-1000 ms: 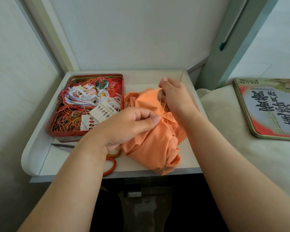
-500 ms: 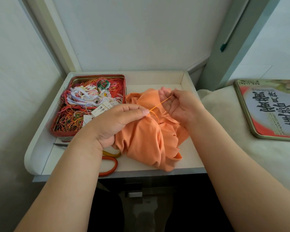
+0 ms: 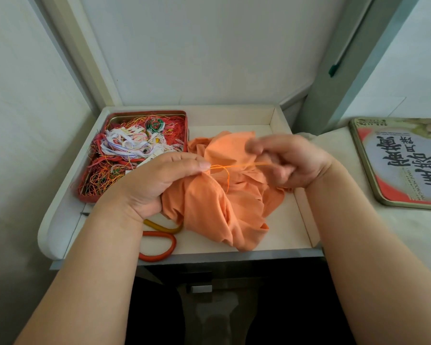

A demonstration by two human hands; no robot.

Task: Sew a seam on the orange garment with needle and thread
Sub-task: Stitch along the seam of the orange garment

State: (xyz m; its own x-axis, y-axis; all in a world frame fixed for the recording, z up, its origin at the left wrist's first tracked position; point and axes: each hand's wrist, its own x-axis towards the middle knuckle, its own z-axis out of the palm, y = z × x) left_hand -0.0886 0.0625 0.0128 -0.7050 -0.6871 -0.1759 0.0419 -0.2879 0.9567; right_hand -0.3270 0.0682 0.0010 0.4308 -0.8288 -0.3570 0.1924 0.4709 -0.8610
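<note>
Pinching the garment (image 3: 217,210) in your left hand (image 3: 157,183), your blurred right hand (image 3: 291,163) fingers curl around the thread (image 3: 239,166).

- Two bare forearms, no sleeves visible.
- Left hand (image 3: 157,183): no rings, short plain thumbnail.
- Right hand (image 3: 294,161): motion-blurred, details unclear.

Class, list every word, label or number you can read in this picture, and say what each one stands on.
Large black Chinese characters on the tin lid at the right: seen sideways and cut off by the frame edge, not surely readable.
Small line of Latin capitals below them on the lid: too small and blurred to read.
Small paper cards in the thread tin: nothing on them readable.
Nothing else bears text.
</note>
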